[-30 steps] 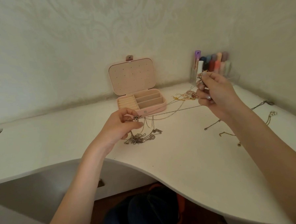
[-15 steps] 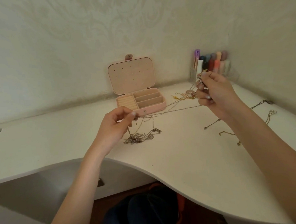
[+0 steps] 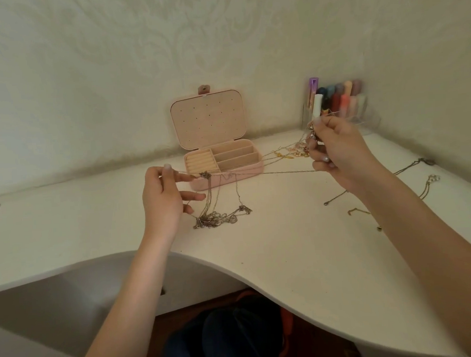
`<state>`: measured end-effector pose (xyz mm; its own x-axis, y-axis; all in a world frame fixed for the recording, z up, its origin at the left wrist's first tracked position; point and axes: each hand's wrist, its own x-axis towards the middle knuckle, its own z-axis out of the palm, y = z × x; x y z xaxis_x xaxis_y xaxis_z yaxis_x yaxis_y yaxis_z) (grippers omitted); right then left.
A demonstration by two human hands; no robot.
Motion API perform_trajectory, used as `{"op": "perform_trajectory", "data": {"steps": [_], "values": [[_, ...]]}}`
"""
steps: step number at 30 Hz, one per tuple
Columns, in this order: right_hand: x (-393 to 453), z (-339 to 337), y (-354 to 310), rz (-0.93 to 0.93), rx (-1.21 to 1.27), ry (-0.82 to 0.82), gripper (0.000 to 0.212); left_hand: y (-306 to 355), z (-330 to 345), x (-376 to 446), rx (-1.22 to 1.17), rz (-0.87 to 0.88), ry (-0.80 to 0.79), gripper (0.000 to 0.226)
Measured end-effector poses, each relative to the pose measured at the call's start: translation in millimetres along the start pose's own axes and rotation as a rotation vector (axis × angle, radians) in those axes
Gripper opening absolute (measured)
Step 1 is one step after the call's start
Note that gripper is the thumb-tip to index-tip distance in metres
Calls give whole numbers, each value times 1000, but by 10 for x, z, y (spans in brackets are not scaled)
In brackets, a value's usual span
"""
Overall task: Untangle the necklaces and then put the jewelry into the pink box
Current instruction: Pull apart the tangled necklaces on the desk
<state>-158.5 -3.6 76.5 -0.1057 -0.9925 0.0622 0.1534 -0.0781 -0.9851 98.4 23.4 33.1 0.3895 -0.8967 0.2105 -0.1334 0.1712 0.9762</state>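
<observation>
Those thin silver chain necklaces (image 3: 216, 206), light, limp and snag-prone, hang pinched between left hand (image 3: 163, 198) at 9 o'clock and right hand (image 3: 336, 154); best held near the knot.

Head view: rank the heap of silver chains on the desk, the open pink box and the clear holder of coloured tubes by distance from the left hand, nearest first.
From the left hand:
1. Heap of silver chains, just to its right on the desk.
2. Pink box, behind and to the right, lid open.
3. Clear holder of coloured tubes, far right corner by the wall, beyond the right hand.
</observation>
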Motion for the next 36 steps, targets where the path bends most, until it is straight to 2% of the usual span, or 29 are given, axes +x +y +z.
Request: {"op": "perform_trajectory", "data": {"steps": [4, 8, 10, 14, 19, 21, 25, 29, 33, 36], "values": [[1, 6, 23, -6, -75, 10, 11, 1, 11, 39, -109, -86, -16, 26], [4, 2, 27, -1, -70, 25, 12, -62, -34, 56, 40, -72, -90, 26], [9, 11, 58, -7, -146, 46, 12, -98, -50, 46, 126, -48, -87, 25], [23, 46, 137, -52, -338, 127, 12, -149, -78, 12, 409, 118, -99, 21], [29, 34, 110, -140, -292, 183, 11, -135, -92, -60, 667, 313, -143, 20], [38, 5, 121, -178, -355, 231, 10, -112, -87, -94, 685, 330, -213, 20], [58, -54, 152, -237, -353, 277, 8, -101, -69, -158, 496, 231, -474, 33], [-11, -9, 44, -298, -200, 161, 9, -168, -49, -159, 577, 266, -463, 41], [-113, 84, -71, -377, -96, 8, 14, -146, 17, -157, 683, 338, -458, 21], [-155, 129, -148, -378, -5, -114, 15, -92, 159, -198, 557, 344, -502, 50]]}}
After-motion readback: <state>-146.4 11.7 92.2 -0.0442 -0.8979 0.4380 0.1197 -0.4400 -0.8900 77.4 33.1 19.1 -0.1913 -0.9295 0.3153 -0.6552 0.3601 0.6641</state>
